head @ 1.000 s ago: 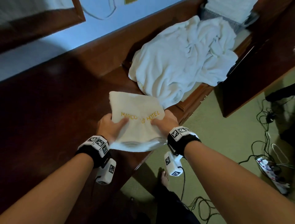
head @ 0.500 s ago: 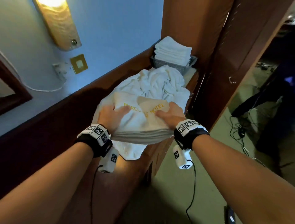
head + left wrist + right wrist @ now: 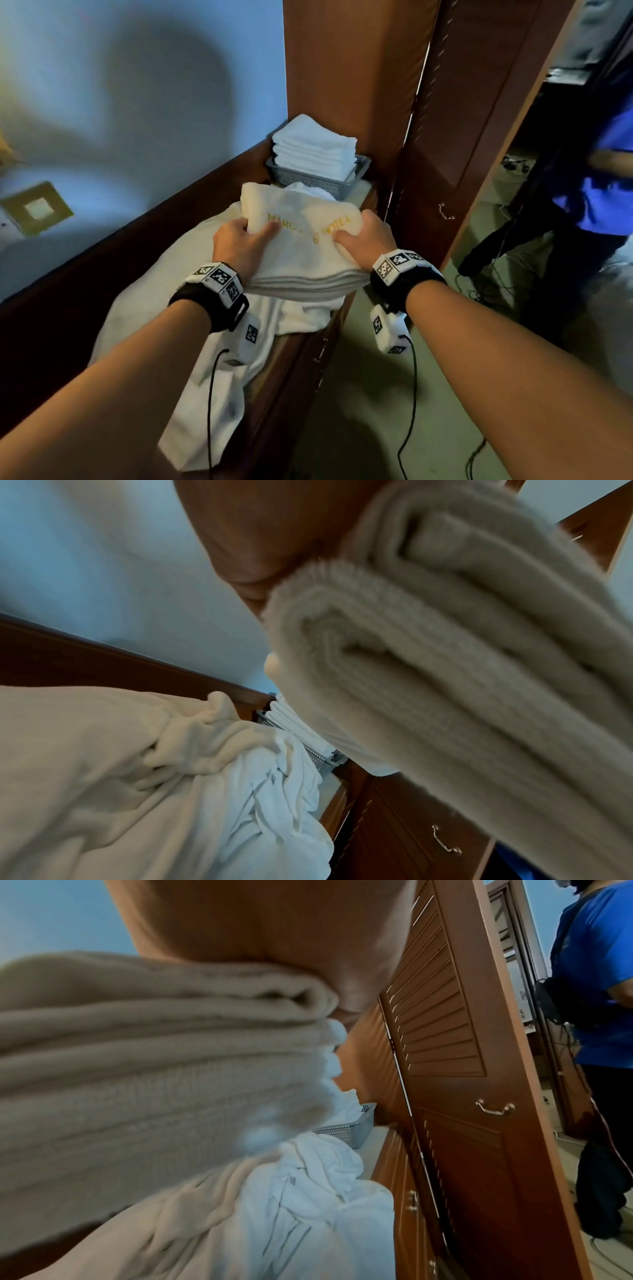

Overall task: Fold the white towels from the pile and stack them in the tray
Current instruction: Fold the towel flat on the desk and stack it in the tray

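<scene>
1. The person is holding a folded towel (image 3: 305, 246) with both hands, lifted above the loose pile of white towels (image 3: 212, 335) that is lying on the wooden bench (image 3: 68, 308).
2. The left hand (image 3: 239, 245) is gripping the towel's left edge, thumb lying on top beside the yellow embroidered lettering and fingers curling underneath, out of sight.
3. The right hand (image 3: 366, 240) is gripping the right edge the same way, thumb pressing on top near the lettering.
4. In the wrist views the folded towel (image 3: 462, 669) is filling much of the frame, its stacked layers (image 3: 154, 1083) showing edge-on; the fingers themselves are not showing there.
5. The grey perforated tray (image 3: 318, 178) is sitting at the far end of the bench, against the tall wooden cabinet (image 3: 349, 85), and is already carrying a neat stack of folded white towels (image 3: 315, 147).
6. The held towel's far edge is hanging just short of the tray, lower than the top of that stack.
7. A louvred wooden door (image 3: 452, 1042) is standing to the right, and a bystander in a blue shirt (image 3: 599, 974) is standing beyond it.
8. Black cables are trailing from the wrist cameras (image 3: 388, 330) toward the floor.
</scene>
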Available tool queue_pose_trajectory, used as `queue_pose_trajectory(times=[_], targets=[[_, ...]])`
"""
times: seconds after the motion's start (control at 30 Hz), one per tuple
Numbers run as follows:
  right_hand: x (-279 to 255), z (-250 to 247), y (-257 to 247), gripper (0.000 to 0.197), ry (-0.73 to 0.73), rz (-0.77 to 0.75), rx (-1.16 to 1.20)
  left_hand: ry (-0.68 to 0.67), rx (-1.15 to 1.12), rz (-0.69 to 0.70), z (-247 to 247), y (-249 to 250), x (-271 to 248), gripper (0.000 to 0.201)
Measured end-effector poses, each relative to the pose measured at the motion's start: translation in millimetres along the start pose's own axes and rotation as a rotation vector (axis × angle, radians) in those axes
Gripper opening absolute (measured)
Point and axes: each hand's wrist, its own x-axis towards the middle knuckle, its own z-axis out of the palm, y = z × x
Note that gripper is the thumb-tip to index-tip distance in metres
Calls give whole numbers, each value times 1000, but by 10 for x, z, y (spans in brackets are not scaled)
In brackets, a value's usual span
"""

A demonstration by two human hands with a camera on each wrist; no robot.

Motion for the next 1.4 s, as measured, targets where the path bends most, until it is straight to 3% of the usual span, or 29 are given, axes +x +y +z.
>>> queue_pose_trajectory(times=[0.2,0.37,0.5,0.63,0.83,0.9,1.07,1.2,1.4], targets=[[1024,-83,24,50,3,-42,-35,-7,-94,-38,476,175,898,27],[1894,-225,-98,40,25,-81,-141,-39,-142,-27,734,352,1648,46],[2570,-373,-223,45,7,-96,-232,-97,-220,-38,941,408,2192,48],[3307,-395,-233,43,26,-158,-302,-125,-234,-49,1230,405,2795,63],[4711,-360,-65,35,27,-222,-365,-192,-249,-55,1809,545,3820,26],[5250,-327,23,33,22,-238,-378,-202,-294,-97,2108,517,4207,25],[6531,-165,281,29,32,-244,-365,-127,-314,-123,2897,440,5117,22],[7273,-45,383,29,37,-266,-345,-56,-315,-178,3385,362,5659,58],[8086,93,348,32,21,-374,-385,113,-389,-126,3782,304,6222,44]])
